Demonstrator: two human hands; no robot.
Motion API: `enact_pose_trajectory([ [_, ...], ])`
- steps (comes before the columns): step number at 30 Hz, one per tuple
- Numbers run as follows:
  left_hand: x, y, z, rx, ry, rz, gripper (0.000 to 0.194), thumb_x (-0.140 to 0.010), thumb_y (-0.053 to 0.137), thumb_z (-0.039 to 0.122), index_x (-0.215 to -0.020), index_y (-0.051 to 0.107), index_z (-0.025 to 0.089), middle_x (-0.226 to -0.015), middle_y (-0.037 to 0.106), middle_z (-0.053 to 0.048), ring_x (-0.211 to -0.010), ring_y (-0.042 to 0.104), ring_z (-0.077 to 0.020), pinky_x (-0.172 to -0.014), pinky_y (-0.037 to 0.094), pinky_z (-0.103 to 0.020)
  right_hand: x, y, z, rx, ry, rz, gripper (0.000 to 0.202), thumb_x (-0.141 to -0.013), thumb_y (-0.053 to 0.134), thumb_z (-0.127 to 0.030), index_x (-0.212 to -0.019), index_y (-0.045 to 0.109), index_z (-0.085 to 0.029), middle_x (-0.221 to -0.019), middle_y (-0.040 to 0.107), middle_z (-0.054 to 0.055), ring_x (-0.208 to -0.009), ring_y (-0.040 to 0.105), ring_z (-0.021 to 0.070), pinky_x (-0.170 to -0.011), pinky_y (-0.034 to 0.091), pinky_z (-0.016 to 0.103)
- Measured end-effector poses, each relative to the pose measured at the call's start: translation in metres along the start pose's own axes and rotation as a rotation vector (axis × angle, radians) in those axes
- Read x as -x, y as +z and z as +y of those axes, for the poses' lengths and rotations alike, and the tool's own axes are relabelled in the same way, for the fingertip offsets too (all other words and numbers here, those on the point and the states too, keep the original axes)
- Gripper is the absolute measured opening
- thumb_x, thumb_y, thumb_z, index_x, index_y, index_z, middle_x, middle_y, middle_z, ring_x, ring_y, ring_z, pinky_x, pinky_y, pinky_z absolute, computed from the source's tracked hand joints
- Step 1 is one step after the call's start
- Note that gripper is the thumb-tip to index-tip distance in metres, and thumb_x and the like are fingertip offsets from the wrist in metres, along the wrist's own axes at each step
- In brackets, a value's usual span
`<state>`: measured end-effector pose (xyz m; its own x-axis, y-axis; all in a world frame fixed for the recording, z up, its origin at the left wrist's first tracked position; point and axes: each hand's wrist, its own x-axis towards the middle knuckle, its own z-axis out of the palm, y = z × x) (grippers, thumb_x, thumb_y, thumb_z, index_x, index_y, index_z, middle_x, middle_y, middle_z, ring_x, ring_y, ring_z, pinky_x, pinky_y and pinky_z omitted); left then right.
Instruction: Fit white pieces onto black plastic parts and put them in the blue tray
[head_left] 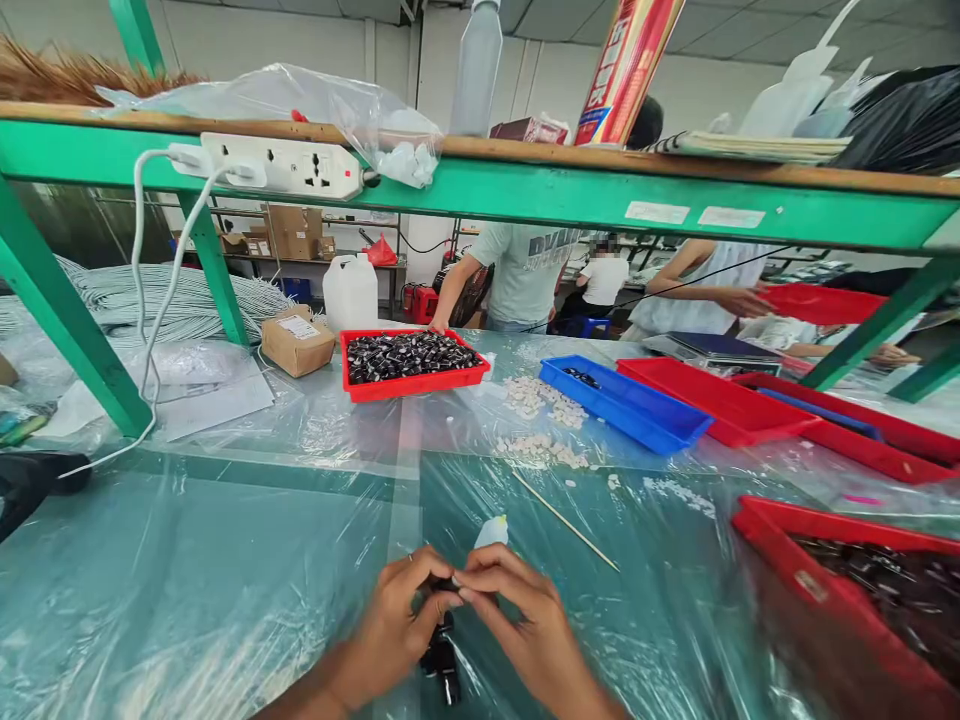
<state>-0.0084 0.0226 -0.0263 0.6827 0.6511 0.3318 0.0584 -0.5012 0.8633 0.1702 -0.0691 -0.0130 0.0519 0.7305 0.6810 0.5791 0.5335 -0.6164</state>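
Both hands meet at the lower centre of the view, just above the plastic-covered tabletop (225, 580). Left hand (394, 630) is curled, with thumb and forefinger pinched on the top of a small black part (442, 660); a ring shows on one finger. Right hand (525, 625) is likewise curled, its fingertips (469, 590) pressed against the same part from the opposite side. Neither hand is open; both grip the one part between them. The lower end of the part hangs below the fingers, close to the tabletop; whether it touches cannot be determined.

Just beyond the fingertips lies a small white cap (493, 530). A thin wooden stick (566, 522) lies on the tabletop to the right of it. Further back, loose white pieces (536, 420) are scattered in two patches.

Stock condition, as far as visible:
- The red tray (414, 365) at centre rear is full of small black parts.
- The blue tray (626, 405) holds only a few dark parts at its far end.
- The red bin (847, 600) at near right contains dark parts, blurred.

Judgement on progress: one part is in hand and its fitting appears incomplete, since the white cap remains separate. The full red tray and the scattered white pieces suggest a large share of the batch remains. Which container takes finished pieces cannot be determined.

Other people stand behind the green shelf frame (525, 195); their hands are well apart from the work.
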Motion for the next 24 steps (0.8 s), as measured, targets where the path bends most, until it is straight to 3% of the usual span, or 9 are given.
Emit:
enact_pose_trajectory([
  [8,0.0032,0.0099,0.0058,0.228,-0.073,0.012,0.023,-0.090,0.065,0.046,-0.084,0.063,0.024,-0.071,0.060,0.007,-0.052,0.061,-0.0085,-0.051,0.049,-0.017,0.0066,0.0070,-0.0031,-0.042,0.006,0.044,0.021,-0.099,0.069,-0.012,-0.104,0.078,-0.030,-0.094,0.072,-0.002,-0.083,0.077,0.0097,-0.079,0.063,0.014],
  [19,-0.0027,0.0045,0.0023,0.299,-0.110,0.007,0.024,-0.089,0.066,0.049,-0.085,0.065,0.025,-0.072,0.065,0.004,-0.056,0.065,-0.0111,-0.054,0.052,-0.021,0.0102,0.0079,-0.0030,-0.035,0.045,-0.016,0.048,-0.098,0.065,-0.013,-0.133,0.074,-0.046,-0.108,0.073,0.002,-0.089,0.081,0.0162,-0.078,0.068,0.022],
  [24,-0.0016,0.0053,-0.0018,0.293,-0.135,-0.016,0.023,-0.088,0.068,0.047,-0.082,0.065,0.025,-0.071,0.066,0.005,-0.056,0.065,-0.0110,-0.053,0.054,-0.020,0.0068,0.0060,-0.0036,-0.027,0.068,-0.043,0.037,-0.098,0.064,-0.014,-0.122,0.075,-0.041,-0.108,0.073,0.001,-0.093,0.079,0.0169,-0.082,0.068,0.024],
])
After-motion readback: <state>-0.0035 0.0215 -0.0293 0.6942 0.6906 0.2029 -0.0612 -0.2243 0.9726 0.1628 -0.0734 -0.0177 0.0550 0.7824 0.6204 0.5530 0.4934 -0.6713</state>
